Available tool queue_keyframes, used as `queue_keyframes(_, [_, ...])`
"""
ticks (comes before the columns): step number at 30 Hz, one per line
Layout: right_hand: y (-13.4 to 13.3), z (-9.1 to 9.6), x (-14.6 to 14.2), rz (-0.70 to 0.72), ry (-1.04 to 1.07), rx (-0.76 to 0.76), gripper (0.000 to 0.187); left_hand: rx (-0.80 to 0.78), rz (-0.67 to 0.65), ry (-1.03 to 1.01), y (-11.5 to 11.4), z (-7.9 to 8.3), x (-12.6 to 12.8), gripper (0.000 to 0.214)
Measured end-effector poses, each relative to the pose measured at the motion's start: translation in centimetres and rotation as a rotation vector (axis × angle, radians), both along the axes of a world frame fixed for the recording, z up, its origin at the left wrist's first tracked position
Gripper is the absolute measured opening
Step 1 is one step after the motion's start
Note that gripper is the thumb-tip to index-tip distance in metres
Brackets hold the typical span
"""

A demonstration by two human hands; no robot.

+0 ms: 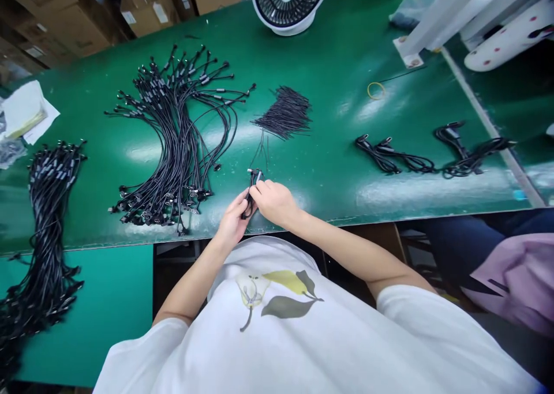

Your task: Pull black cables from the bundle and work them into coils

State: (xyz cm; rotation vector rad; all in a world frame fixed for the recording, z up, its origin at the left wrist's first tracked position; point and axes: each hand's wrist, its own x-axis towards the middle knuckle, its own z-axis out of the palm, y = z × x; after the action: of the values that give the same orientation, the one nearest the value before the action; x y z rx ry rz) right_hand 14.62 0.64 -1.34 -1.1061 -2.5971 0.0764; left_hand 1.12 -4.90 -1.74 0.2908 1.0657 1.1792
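Note:
At the front edge of the green table, a coiled black cable (250,205) is held between my two hands, its connector ends pointing away from me. My left hand (234,221) is closed around the coil from the left. The fingers of my right hand (274,201) pinch at the upper part of the coil; whether a tie is between them is too small to tell. Just beyond lie a few loose black twist ties (262,147), and behind them a pile of black twist ties (285,112). Left of my hands spreads a big bunch of uncoiled black cables (173,128).
Several bundled cables (398,153) lie on the right. Another long bunch of cables (49,209) hangs at far left across a lower green surface (112,313). A white fan (289,4) stands at the back. A yellow rubber band (375,91) and a metal post (437,27) are at right.

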Motion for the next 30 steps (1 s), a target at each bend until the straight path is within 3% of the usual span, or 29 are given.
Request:
queue_keyframes(4, [-0.6,0.2,-0.8,-0.08,0.038,-0.078,0.027,-0.058,0.107,-0.031,0.4,-0.3,0.8,0.037])
queue_keyframes(8, [-1.2,0.1,-1.4,-0.217,0.216,-0.148,0.031,0.07,0.159,-0.019,0.6,-0.4,1.3,0.045])
queue_keyframes(13, [-0.9,-0.6,-1.1,-0.218,0.6,-0.64,0.031,0.129,0.05,-0.004,0.8,-0.2,1.5,0.044])
queue_keyframes(14, [-0.9,-0.7,-1.0,-0.207,0.604,-0.667,0.032,0.157,0.026,-0.005,0.9,-0.2,1.5,0.045])
queue_keyframes(19, [-2.4,-0.2,-1.0,-0.262,0.262,-0.311,0.04,0.268,-0.025,0.019,1.2,0.6,1.5,0.041])
queue_keyframes(25, [-3.8,0.7,-1.6,-0.15,0.035,-0.441,0.062,0.236,-0.029,0.142,1.8,0.9,1.7,0.046])
queue_keyframes(30, [-3.4,0.1,-2.0,-0.194,0.084,-0.415,0.057,0.28,-0.079,0.168,2.3,0.9,0.7,0.049])
